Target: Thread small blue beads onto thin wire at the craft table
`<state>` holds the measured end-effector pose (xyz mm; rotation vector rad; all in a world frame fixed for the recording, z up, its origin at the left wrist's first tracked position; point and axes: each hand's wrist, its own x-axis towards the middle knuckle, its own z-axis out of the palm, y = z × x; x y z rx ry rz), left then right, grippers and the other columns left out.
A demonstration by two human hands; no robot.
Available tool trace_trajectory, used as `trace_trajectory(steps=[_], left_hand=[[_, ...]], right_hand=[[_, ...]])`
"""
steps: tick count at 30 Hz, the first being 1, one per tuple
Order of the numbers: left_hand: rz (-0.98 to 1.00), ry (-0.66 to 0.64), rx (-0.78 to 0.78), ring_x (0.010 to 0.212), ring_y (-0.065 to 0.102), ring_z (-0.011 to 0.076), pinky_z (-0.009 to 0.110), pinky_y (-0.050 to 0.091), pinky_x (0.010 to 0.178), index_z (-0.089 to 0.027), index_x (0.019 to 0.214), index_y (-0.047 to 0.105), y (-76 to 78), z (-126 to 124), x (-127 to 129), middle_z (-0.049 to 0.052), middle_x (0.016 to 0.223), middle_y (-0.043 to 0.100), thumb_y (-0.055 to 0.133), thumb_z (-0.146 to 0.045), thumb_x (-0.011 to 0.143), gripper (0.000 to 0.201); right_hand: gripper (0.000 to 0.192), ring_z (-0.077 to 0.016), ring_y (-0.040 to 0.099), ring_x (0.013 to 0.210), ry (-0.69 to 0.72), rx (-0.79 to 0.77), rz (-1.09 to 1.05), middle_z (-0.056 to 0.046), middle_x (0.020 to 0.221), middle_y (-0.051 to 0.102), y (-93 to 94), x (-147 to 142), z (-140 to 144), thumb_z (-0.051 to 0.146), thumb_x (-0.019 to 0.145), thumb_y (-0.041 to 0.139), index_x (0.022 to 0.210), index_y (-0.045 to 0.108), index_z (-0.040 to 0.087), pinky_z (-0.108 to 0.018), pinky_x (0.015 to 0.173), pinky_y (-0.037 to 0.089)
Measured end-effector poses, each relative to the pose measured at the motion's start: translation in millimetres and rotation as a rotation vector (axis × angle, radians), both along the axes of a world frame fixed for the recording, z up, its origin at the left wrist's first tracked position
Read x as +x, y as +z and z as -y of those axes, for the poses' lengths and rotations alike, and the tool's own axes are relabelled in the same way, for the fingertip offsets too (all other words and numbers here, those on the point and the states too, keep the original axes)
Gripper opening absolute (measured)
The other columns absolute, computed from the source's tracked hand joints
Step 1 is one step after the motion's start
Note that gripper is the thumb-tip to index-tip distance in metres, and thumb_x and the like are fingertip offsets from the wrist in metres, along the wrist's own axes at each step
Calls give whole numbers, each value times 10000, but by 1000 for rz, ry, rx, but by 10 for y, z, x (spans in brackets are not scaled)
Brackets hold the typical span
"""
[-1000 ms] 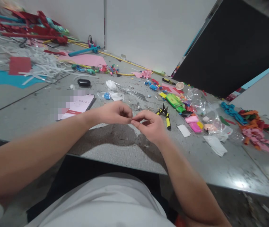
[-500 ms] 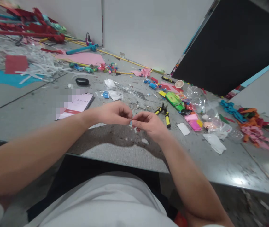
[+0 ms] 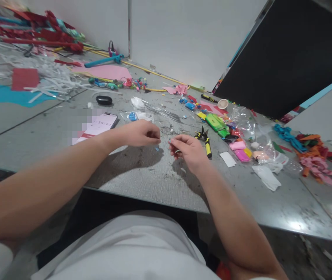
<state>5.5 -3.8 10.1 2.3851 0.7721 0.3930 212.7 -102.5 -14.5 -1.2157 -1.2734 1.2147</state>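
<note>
Small blue bit [image 3: 157, 148] on the table [image 3: 142, 175], just below the pinched-together left hand [image 3: 139, 133]; right hand [image 3: 187, 149] apart, fingers curled, contents unclear; left hand nearer.

phone [image 3: 100, 123] screen on table [image 3: 37, 136] shows timer digits, roughly "59:07"; rest pixelated, nothing else legible.

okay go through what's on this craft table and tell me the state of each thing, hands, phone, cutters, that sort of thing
left hand: fingers pinched together; what they grip is too small to tell
right hand: fingers curled, apart from the left hand
tiny blue piece: on the table between the hands
phone: face up, screen lit
yellow-handled cutters: lying flat, untouched
black case: closed
green pack: lying flat
table: littered with scraps
</note>
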Motion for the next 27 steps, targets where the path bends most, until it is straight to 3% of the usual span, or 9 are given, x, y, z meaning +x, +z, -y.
trace_trajectory(steps=[5, 9, 12, 17, 21, 27], left_hand=[[-92, -110, 115, 667, 601, 141, 241, 387, 620, -178, 930, 773, -86, -81, -21, 19, 774, 694, 711, -291, 798, 184], [-93, -273, 192, 762, 623, 148, 231, 433, 695, -164, 1019, 770, -157, -112, -36, 45, 877, 700, 670, -218, 845, 208], [-101, -321, 217, 799, 612, 147, 228, 428, 730, -151, 984, 780, -167, -104, -37, 51, 894, 694, 649, -197, 895, 165], [-115, -275, 161, 779, 617, 142, 233, 409, 720, -170, 928, 809, -168, -123, 3, 48, 896, 704, 639, -199, 911, 173], [-56, -188, 51, 773, 632, 155, 249, 423, 713, -184, 932, 813, -141, -162, 12, 37, 862, 743, 686, -255, 877, 156], [246, -14, -229, 765, 663, 149, 260, 487, 723, -189, 977, 802, 20, -69, -45, 20, 851, 768, 785, -364, 826, 231]], right_hand=[[279, -108, 522, 531, -12, 227, 249, 32, 626, 592, -21, 27, 31, 470, 936, 659, 851, 642, 205, -245, 500, 415], [179, -136, 631, 739, 89, 612, 526, -33, 840, 710, 19, 20, 91, 339, 1000, 627, 934, 718, 200, -263, 641, 493], [131, -148, 690, 852, 168, 834, 564, -56, 960, 756, 26, 3, 118, 268, 1002, 650, 966, 763, 212, -285, 752, 552], [132, -142, 727, 862, 138, 1002, 570, -54, 965, 773, 7, -11, 140, 232, 1006, 654, 1048, 779, 229, -288, 781, 594], [109, -135, 722, 815, 36, 1091, 576, -37, 921, 772, 41, -7, 169, 254, 994, 681, 1062, 764, 234, -278, 747, 591], [52, -119, 641, 705, -164, 1177, 501, -11, 822, 720, 120, 9, 224, 268, 968, 720, 990, 729, 223, -256, 649, 527]])
